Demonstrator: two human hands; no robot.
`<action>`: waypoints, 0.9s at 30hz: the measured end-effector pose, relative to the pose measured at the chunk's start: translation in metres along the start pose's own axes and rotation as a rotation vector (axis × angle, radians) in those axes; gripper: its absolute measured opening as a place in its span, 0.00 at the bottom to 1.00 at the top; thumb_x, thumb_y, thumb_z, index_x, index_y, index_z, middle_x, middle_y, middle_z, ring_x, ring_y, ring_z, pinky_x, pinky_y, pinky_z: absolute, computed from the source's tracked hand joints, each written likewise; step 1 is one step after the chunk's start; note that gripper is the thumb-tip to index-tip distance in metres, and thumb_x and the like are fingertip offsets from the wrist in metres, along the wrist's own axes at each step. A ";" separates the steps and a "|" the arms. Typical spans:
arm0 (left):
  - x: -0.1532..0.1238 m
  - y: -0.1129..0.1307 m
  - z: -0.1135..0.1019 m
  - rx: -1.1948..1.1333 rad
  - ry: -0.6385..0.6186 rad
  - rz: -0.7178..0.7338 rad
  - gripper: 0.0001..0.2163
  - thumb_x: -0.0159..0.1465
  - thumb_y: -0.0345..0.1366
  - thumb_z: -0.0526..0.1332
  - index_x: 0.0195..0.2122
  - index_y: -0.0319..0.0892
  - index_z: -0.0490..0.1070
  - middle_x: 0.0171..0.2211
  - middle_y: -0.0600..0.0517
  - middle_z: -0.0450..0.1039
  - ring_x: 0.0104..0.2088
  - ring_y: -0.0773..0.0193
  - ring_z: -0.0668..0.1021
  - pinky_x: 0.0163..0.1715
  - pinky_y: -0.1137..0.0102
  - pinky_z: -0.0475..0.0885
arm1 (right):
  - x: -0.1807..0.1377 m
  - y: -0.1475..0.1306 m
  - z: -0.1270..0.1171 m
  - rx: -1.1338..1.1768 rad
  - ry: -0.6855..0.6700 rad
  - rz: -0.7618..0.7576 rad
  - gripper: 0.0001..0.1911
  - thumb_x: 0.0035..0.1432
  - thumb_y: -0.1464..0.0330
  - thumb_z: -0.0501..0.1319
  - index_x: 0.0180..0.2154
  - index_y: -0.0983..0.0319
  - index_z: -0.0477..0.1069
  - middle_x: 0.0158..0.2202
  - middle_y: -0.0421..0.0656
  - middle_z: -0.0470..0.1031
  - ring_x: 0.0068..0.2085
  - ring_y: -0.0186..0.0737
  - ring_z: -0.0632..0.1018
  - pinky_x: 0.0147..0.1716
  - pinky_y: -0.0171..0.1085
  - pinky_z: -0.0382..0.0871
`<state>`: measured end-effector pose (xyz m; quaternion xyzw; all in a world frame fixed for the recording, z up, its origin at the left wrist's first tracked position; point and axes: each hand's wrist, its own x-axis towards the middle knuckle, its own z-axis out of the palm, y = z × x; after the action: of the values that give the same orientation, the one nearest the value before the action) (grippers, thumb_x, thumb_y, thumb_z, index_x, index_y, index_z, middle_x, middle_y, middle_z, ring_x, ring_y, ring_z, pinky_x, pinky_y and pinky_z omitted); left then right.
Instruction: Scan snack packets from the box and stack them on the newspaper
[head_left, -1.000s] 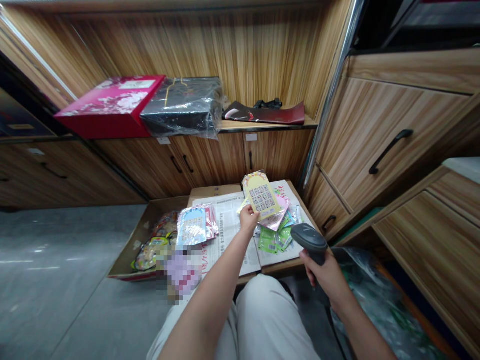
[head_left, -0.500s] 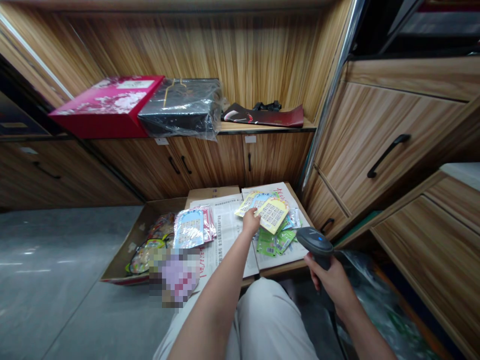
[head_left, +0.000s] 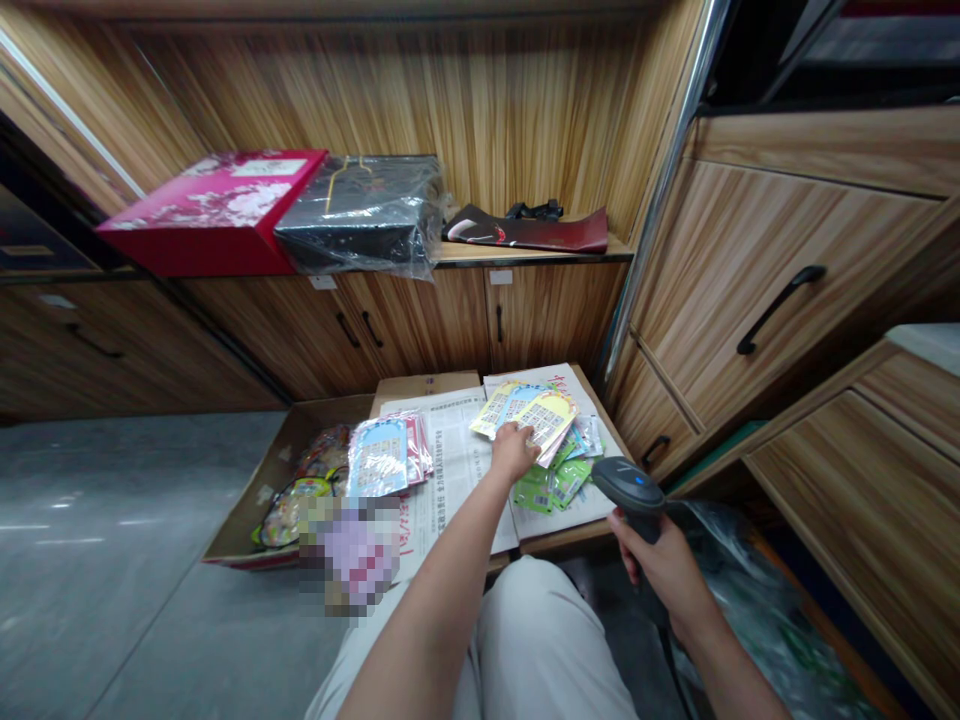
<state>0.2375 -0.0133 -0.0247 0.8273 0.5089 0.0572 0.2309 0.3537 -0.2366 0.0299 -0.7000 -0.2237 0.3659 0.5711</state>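
My left hand [head_left: 514,452] rests on the lower edge of a yellow printed packet [head_left: 550,415], its fingers lying apart over it. Beside and beneath that packet are a blue one [head_left: 521,402] and another yellow one [head_left: 489,412]. Small green packets [head_left: 553,488] lie just in front, spread on a newspaper-covered surface [head_left: 534,523]. My right hand [head_left: 660,560] is closed around the handle of a dark barcode scanner [head_left: 628,482], held upright to the right of the packets. A cable hangs from below its grip.
Left of the newspaper [head_left: 459,450], a clear-wrapped stack of blue and pink packets [head_left: 381,455] lies near an open cardboard box [head_left: 251,520] of bagged items. Wooden cabinets [head_left: 420,325] stand behind; their shelf bears a pink box [head_left: 217,205] and a plastic-wrapped black box [head_left: 364,210].
My left hand has shifted slightly right and its fingers have spread over the front yellow packet, which has turned a little. The right hand and scanner are nearly still.
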 end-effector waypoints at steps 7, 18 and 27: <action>-0.003 -0.001 -0.004 -0.024 0.036 0.009 0.21 0.60 0.40 0.62 0.56 0.45 0.73 0.58 0.42 0.66 0.60 0.49 0.66 0.61 0.60 0.58 | -0.001 0.000 0.001 0.001 -0.007 -0.004 0.25 0.41 0.50 0.72 0.31 0.62 0.70 0.14 0.33 0.66 0.14 0.33 0.66 0.11 0.31 0.60; -0.006 -0.014 -0.010 -0.062 0.083 -0.015 0.23 0.62 0.41 0.62 0.59 0.45 0.69 0.61 0.42 0.63 0.64 0.48 0.60 0.64 0.58 0.53 | -0.004 0.001 0.003 -0.030 -0.024 0.000 0.24 0.42 0.49 0.71 0.30 0.62 0.70 0.13 0.33 0.65 0.13 0.32 0.64 0.11 0.31 0.59; -0.036 -0.109 -0.062 0.157 0.260 -0.458 0.19 0.65 0.38 0.57 0.56 0.41 0.69 0.56 0.37 0.66 0.60 0.48 0.65 0.58 0.60 0.59 | -0.001 0.009 0.005 -0.071 -0.109 0.031 0.24 0.44 0.50 0.70 0.32 0.62 0.70 0.14 0.34 0.67 0.14 0.34 0.67 0.12 0.33 0.61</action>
<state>0.1107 0.0164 -0.0122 0.6919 0.7108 0.0696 0.1055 0.3478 -0.2364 0.0213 -0.7023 -0.2563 0.4040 0.5272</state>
